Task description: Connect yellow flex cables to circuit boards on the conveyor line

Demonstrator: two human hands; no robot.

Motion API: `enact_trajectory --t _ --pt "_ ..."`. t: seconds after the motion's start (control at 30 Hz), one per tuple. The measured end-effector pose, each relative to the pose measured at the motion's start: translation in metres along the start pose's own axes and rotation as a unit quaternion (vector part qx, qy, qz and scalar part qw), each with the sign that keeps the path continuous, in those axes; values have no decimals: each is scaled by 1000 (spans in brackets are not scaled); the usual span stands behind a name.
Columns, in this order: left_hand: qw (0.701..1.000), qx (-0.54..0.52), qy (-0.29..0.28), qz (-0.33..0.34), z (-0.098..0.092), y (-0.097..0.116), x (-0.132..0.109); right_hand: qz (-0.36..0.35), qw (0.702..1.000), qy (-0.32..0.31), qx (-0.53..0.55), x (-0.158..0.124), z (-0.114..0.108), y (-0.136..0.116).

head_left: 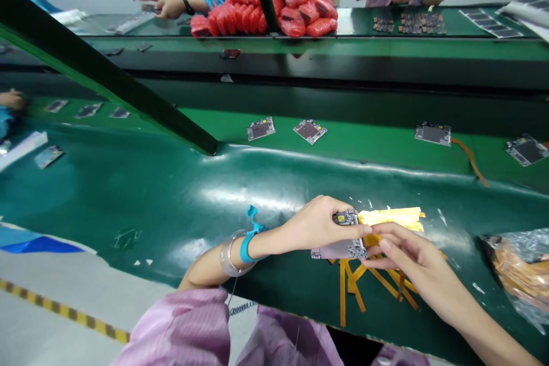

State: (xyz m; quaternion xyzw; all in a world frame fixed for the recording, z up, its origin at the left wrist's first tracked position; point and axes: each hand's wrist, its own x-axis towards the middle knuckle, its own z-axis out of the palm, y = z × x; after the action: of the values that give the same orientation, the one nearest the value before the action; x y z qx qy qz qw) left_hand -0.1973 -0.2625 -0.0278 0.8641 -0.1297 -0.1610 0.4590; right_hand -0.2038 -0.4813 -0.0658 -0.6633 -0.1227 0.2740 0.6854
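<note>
Blue plastic strap (246, 248) ringed the left wrist. Left hand (315, 224) was clamped on a grey rectangular circuit board (334, 251), held over a glossy dark-green work surface (150, 200). Loose flat yellow-orange strips (342, 297) lay beneath and right of it. Right hand (412, 254) had curled fingertips at the board's right edge; couldn't tell whether they pinched anything. Clear plastic bag (521, 269) lay far right.

White glare (soft-edged) streaks the green mat (146, 194).
</note>
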Motion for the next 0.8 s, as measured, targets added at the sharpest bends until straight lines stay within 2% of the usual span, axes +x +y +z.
enact_trajectory --t 0.1,0.2,0.27,0.33,0.37,0.4,0.47,0.57,0.67,0.8 --pt "1000 20 -2 16 -3 0 4 17 1000 -8 -24 9 -2 2" --pt "996 64 48 40 -16 -8 19 14 997 35 -63 29 -12 -3" --pt "981 137 126 54 -36 -21 38 -23 995 75 -56 52 -26 -15" --pt "943 258 205 54 -65 -37 62 -78 988 121 -52 82 -45 -35" --pt "930 293 216 49 -81 -45 74 -99 984 134 -71 100 -55 -47" --pt "924 315 212 44 -97 -52 86 -108 979 149 -83 118 -66 -58" --pt "924 343 168 34 -123 -63 106 -113 971 182 -109 151 -87 -76" --pt "925 369 93 14 -146 -70 129 -133 933 286 -173 179 -109 -82" --pt "919 388 71 -2 -154 -69 145 -163 893 350 -233 172 -110 -64" --pt "914 394 94 2 -159 -58 153 -210 887 302 -279 137 -81 -34"
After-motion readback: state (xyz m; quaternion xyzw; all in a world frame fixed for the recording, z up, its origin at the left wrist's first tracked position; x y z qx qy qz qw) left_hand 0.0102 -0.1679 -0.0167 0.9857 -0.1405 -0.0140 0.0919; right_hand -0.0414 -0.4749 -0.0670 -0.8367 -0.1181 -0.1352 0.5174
